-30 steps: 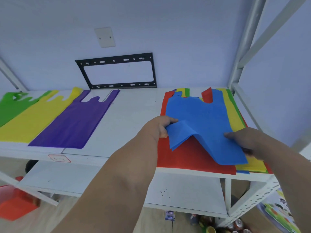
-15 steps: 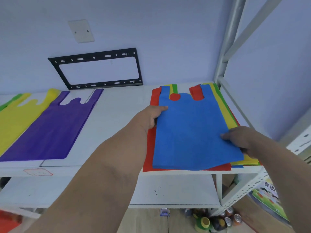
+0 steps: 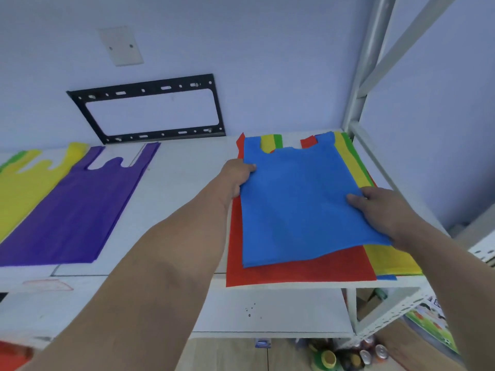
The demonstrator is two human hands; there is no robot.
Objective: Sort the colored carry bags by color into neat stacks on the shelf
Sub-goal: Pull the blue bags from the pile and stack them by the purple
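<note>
1. Blue is the colour of the top bag. The blue bag [image 3: 302,202] lies on the mixed pile at the right end of the shelf [image 3: 184,167], over a red bag [image 3: 300,274].
2. The left hand [image 3: 237,178] pinches the blue bag's left edge, thumb on top. The right hand [image 3: 380,207] holds its right edge, with the thumb on top and the other fingers hidden under the cloth.
3. To do this well, I think both hands should lift together and keep the bag flat, so the red bag does not come along.
4. A good spot looks like the bare shelf just right of the purple bag [image 3: 72,210]. The yellow bag [image 3: 29,183] lies left of the purple one.
5. Lay it down straight, handles to the wall, like the others.
6. A second ago the bag's left corner was folded up in the left hand. Now the bag is spread smooth and flat.
</note>
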